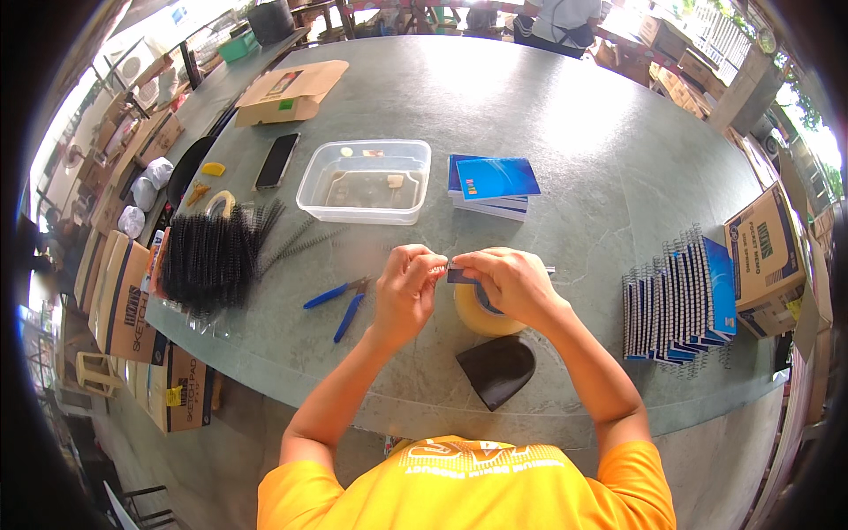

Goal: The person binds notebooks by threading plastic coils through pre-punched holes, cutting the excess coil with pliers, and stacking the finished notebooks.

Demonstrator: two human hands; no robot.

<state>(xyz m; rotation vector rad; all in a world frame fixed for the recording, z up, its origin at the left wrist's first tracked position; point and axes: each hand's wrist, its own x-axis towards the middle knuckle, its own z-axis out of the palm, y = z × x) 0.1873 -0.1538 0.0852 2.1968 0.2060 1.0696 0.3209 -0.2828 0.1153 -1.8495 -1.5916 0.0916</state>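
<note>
Both hands meet over the near middle of the table. My right hand point(511, 281) is closed on a small dark-blue flat piece point(460, 276), mostly hidden by the fingers. My left hand point(408, 287) pinches at its left end; what lies between those fingertips is too small to make out. Just below the right hand is a wide roll of tape point(477, 316), partly covered by it. A curved black flat piece point(497, 371) lies nearer to me. To the left of my left hand rest blue-handled cutting pliers point(346, 303), jaws pointing toward the hand.
Beyond the hands are a clear plastic tub point(364, 203) and a stack of blue notebooks point(495, 181). Black spiral coils point(216, 256) are heaped at left, near a phone point(277, 162). Coil-bound notebooks point(676, 300) and a cardboard box point(768, 261) stand at right.
</note>
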